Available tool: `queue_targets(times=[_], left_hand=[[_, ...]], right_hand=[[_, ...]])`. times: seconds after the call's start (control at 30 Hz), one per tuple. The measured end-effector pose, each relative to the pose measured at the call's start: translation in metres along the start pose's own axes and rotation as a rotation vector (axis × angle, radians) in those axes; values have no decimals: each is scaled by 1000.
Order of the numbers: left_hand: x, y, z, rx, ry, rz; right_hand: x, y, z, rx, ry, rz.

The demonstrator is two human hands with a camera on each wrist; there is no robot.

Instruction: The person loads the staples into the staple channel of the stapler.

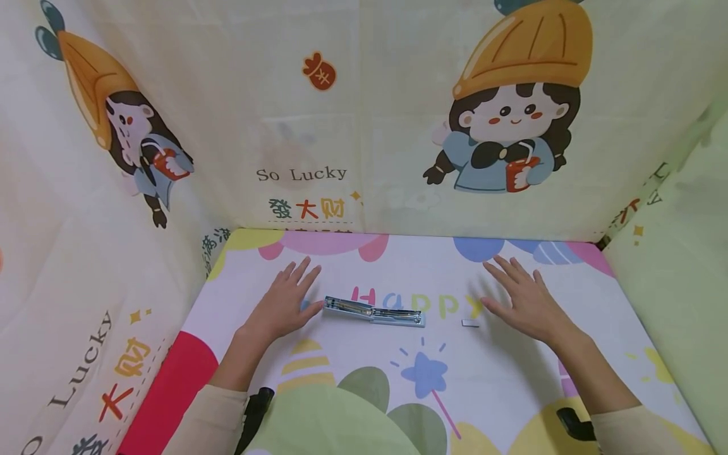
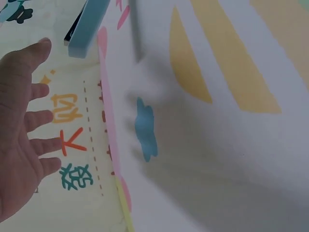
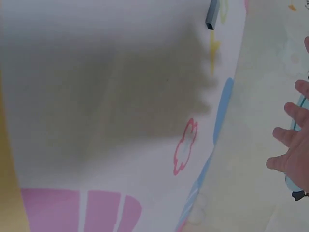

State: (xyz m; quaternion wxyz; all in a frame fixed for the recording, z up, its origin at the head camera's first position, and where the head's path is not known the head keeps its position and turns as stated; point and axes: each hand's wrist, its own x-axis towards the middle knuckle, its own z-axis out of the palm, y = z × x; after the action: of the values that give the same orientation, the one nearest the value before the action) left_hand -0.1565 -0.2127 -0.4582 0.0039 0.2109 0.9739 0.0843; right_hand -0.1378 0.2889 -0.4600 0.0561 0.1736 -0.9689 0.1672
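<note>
Right now both my hands lie flat on the bench (image 1: 512, 379), palms down, fingers straight and spread, holding nothing. My left hand (image 1: 284, 304) sits just left of the stapler (image 1: 374, 311), its thumb tip almost at the stapler's left end; I cannot tell whether it touches. My right hand (image 1: 526, 300) rests further right, well apart from the stapler, with a small strip of staples (image 1: 469, 323) lying on the bench just beside its thumb.

The stapler lies opened out flat in the middle of the bench, over the word "Happy" printed on the colourful cloth, its long side running left to right. The left wrist view shows its pale blue end (image 2: 87, 21) just beyond my fingertips (image 2: 41, 46).

I judge the stapler stiff and fairly light, plastic outside with a metal rail inside, so it should lift easily; best taken across its narrow body near the middle, thumb on the near side and fingers on the far side. The staple strip looks tiny, thin and brittle, and wants a light fingertip pinch at its long edges.
</note>
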Motion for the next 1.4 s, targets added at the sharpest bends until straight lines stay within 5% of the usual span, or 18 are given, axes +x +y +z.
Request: queue_targets(times=[0.43,0.8,1.03,1.4], left_hand=[[7,4,8,-230,-9,42],[14,9,15,-365,-70,-4],[17,8,26,-529,-94,-33],[17,9,36,-657,-84,-89]], right_hand=[[1,4,18,224,44,-110],[2,7,37,267,19,-105],[-1,5,51,277,-30,-106],[-10,3,62,265,-24,-101]])
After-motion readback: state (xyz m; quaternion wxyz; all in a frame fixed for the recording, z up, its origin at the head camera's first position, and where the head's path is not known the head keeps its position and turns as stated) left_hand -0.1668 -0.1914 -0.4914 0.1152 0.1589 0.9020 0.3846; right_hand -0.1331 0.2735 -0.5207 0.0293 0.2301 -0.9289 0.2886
